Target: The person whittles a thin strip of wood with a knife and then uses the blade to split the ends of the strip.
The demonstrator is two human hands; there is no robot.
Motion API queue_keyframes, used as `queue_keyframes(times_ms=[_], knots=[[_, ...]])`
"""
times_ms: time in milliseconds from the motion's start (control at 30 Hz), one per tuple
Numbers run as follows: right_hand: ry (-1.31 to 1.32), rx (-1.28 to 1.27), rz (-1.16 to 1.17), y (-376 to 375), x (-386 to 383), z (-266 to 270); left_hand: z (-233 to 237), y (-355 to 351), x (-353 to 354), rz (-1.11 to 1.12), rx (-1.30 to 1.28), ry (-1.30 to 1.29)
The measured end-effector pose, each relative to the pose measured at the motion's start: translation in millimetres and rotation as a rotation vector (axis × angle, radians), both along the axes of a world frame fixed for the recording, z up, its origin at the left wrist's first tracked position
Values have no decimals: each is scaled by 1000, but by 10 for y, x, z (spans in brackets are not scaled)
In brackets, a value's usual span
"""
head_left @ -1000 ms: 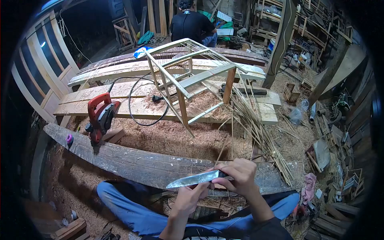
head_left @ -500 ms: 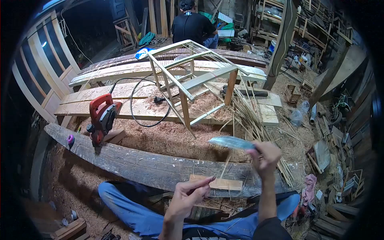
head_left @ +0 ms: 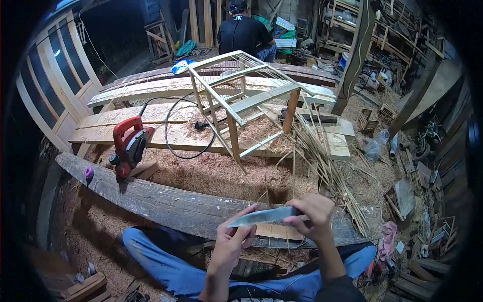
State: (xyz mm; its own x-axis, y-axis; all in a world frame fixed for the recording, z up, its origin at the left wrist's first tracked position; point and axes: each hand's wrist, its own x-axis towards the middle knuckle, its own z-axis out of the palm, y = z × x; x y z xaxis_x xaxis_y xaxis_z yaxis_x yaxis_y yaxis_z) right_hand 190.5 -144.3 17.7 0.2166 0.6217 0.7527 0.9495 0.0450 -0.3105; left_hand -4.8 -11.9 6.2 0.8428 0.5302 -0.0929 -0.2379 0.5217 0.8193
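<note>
My right hand (head_left: 314, 216) grips a knife (head_left: 264, 216) by its handle, the broad blade pointing left and lying across the fingertips of my left hand (head_left: 232, 241). The left fingers are pinched together just behind and under the blade; whatever is between them is hidden. Below the hands a small wooden block (head_left: 277, 231) rests on the weathered plank (head_left: 176, 206) in front of my knees. Beyond it stands a slatted wooden frame (head_left: 264, 98) with thin rods, and a bundle of thin bamboo sticks (head_left: 327, 166) leans to its right.
A red electric planer (head_left: 132, 146) sits on the plank's left part, near a purple roll (head_left: 89, 173). Its black cable loops over pale boards (head_left: 105, 118). Another person (head_left: 244, 32) sits at the back, turned away. Wood shavings cover the ground; a post (head_left: 354, 60) rises at right.
My right hand has moved down and left, bringing the knife blade from above onto the left fingers. My left hand has turned slightly and shifted a little left.
</note>
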Motion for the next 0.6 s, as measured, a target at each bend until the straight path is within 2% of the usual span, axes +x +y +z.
queue_keyframes(times_ms=[100, 200, 367, 467, 533, 600], knots=[[-18, -38, 33, 82, -134, -23, 65, -77, 50, 28, -6, 121], [-27, -73, 37, 118, -174, -74, -54, -91, 48, -17, 37, 59], [32, -104, 41, 128, -209, -63, -42, -121, 78, 4, 27, 141], [54, -90, 11, 141, -200, -99, -34, -122, 115, 60, 123, 102], [85, -129, -46, 117, -167, -83, -41, -80, 130, 53, 159, 100], [274, -12, -139, 127, -115, -93, -46, -24, 113, 69, 202, 183]])
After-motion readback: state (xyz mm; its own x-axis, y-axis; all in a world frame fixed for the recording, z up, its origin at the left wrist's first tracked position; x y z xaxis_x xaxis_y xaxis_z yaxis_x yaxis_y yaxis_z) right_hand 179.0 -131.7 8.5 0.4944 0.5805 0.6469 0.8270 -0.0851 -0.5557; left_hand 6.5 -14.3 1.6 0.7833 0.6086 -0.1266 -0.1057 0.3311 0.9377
